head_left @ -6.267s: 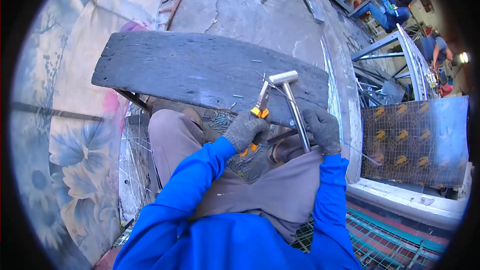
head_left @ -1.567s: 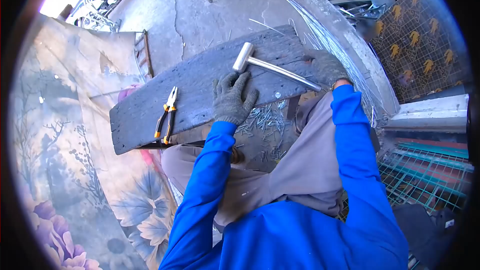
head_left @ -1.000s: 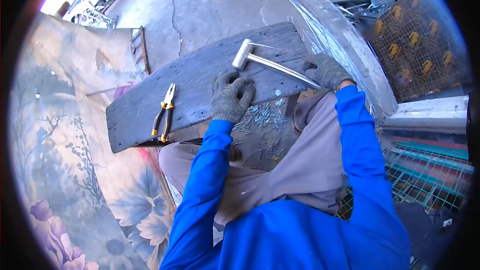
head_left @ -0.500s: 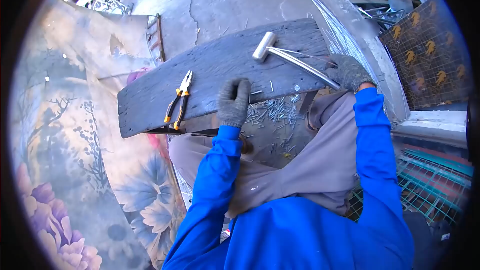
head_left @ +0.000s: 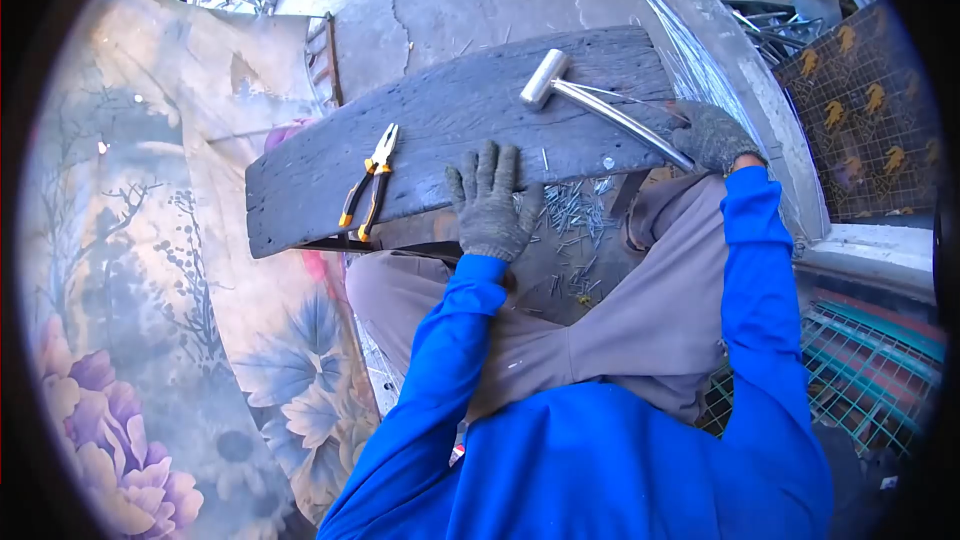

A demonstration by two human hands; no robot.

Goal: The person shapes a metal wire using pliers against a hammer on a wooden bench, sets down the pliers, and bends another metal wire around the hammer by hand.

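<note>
My left hand [head_left: 492, 202], in a grey knit glove, is open with fingers spread over the front edge of the dark wooden bench [head_left: 320, 175]. It holds nothing. My right hand [head_left: 718, 136], gloved too, is closed at the bench's right end around a thin metal rod [head_left: 625, 100]. That rod points left toward a shiny steel hammer [head_left: 545, 78], which lies on the wood. The hammer's handle runs down to just below my right hand; whether they touch is unclear. Pliers [head_left: 372, 183] with orange and black grips lie left of my left hand. A short metal piece [head_left: 545, 159] rests near the bench edge.
Many short cut metal pieces [head_left: 580, 215] are scattered on the ground under the bench. Long thin rods [head_left: 685, 60] lie on the floor at the right. A flowered sheet [head_left: 150, 240] spreads along the left; green wire mesh [head_left: 870, 370] stands at the lower right.
My left hand has gone from closed fingers to spread open and moved slightly right. The view has shifted a little. Hammer and pliers stay in place on the bench.
</note>
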